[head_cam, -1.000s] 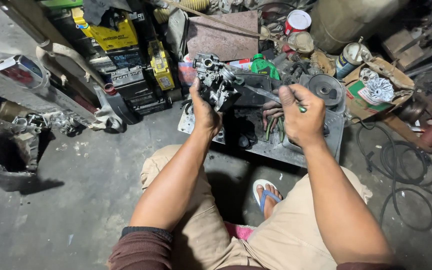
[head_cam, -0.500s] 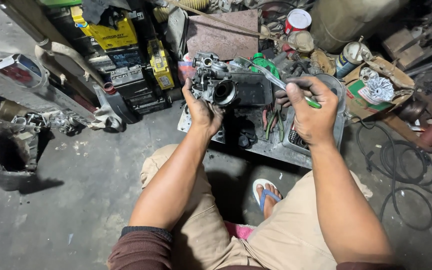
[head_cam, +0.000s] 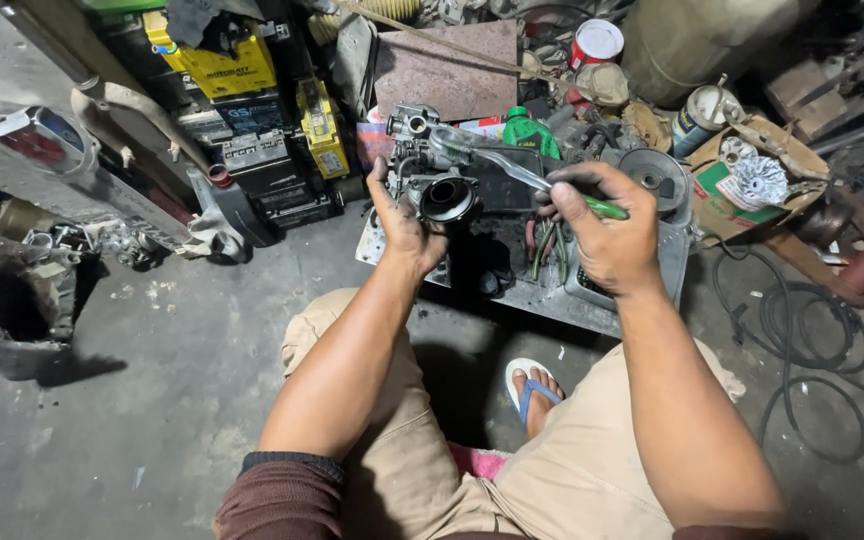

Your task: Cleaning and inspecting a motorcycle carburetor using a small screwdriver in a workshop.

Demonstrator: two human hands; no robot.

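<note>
Left hand (head_cam: 407, 225) closed around a grimy carburettor (head_cam: 432, 175), held up above a metal tray (head_cam: 512, 285) on the floor; right hand (head_cam: 597, 225) gripped on a green-handled screwdriver (head_cam: 512, 168), its tip at the carburettor top. Behind: yellow-labelled black batteries (head_cam: 227, 70); a green bottle (head_cam: 527, 130); a red-and-white tin (head_cam: 595, 42); a green-and-white carton (head_cam: 727, 185), right of the tray.

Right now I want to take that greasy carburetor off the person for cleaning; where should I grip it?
Grip the carburetor by its blocky metal body, coming from the far top side: the left hand wraps its near underside, and the right hand's green-handled tool reaches over it from the right.
</note>
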